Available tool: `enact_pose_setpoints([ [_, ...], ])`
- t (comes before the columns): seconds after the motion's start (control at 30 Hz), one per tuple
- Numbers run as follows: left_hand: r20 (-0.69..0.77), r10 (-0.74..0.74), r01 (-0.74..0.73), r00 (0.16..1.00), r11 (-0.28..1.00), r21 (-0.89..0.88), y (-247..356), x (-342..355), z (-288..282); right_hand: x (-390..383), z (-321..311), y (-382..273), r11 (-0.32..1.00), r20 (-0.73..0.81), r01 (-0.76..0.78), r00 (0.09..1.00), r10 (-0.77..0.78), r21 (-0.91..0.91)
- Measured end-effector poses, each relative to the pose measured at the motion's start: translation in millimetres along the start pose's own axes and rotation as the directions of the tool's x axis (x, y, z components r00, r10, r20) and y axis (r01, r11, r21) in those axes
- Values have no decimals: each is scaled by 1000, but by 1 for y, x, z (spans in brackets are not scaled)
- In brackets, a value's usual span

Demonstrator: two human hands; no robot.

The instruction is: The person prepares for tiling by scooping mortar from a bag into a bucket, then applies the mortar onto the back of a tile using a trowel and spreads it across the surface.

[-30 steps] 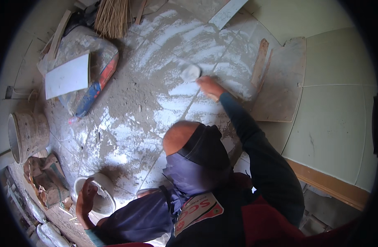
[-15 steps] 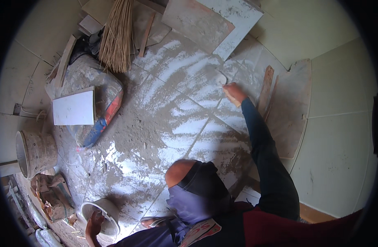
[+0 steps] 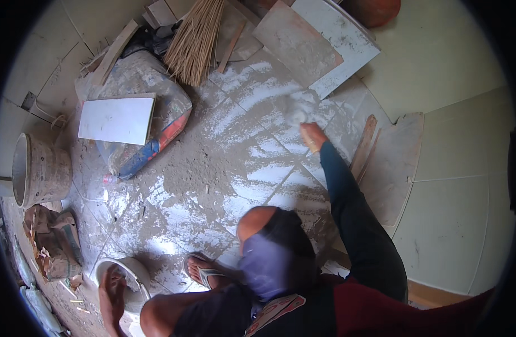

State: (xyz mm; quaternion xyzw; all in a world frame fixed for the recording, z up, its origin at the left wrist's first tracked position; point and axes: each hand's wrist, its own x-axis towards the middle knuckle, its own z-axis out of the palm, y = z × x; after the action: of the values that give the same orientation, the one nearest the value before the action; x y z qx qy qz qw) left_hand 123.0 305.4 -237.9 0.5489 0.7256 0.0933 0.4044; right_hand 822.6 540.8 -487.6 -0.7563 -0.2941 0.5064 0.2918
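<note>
My right hand (image 3: 313, 136) reaches far out over the tiled floor (image 3: 213, 191), which is smeared with grey mortar and streaks of white powder. A blurred puff of white powder (image 3: 295, 112) hangs just beyond its fingertips, and the fingers look spread with nothing in them. My left hand (image 3: 113, 287) is low at the left, gripping the rim of a white bowl (image 3: 135, 275) that sits on the floor. My sandalled foot (image 3: 204, 272) stands beside the bowl. My cap and face cloth (image 3: 272, 253) fill the lower middle.
A straw broom (image 3: 193, 36) and loose tiles (image 3: 311, 42) lie at the back. A cement sack (image 3: 157, 121) with a white tile (image 3: 116, 119) on it lies to the left, next to a dirty bucket (image 3: 40, 168). A wooden strip (image 3: 363, 147) and cut tile (image 3: 395, 163) lie to the right.
My right arm has stretched further across the floor and the white lump at its fingertips has become a puff of powder. The left hand stays on the bowl.
</note>
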Motion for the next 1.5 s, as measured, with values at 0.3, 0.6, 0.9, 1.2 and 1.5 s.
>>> enact_pose_setpoints([
  [0.3,49,323,-317,945,944,-94,-12,73,-14,-43,47,-91,550,-1,243,914,-406,-799],
  [0.6,3,470,-470,883,883,-5,70,113,-48,-36,32,-122,527,-202,46,893,-403,-849],
  [0.9,-4,390,-384,921,908,166,134,121,-14,66,76,-131,960,367,139,929,-41,-243],
  [1.2,55,114,-122,992,973,194,176,99,15,143,111,-124,679,794,557,605,62,-478],
  [1.5,113,-37,20,993,989,149,170,96,55,222,234,-208,652,92,629,746,-660,-424],
])
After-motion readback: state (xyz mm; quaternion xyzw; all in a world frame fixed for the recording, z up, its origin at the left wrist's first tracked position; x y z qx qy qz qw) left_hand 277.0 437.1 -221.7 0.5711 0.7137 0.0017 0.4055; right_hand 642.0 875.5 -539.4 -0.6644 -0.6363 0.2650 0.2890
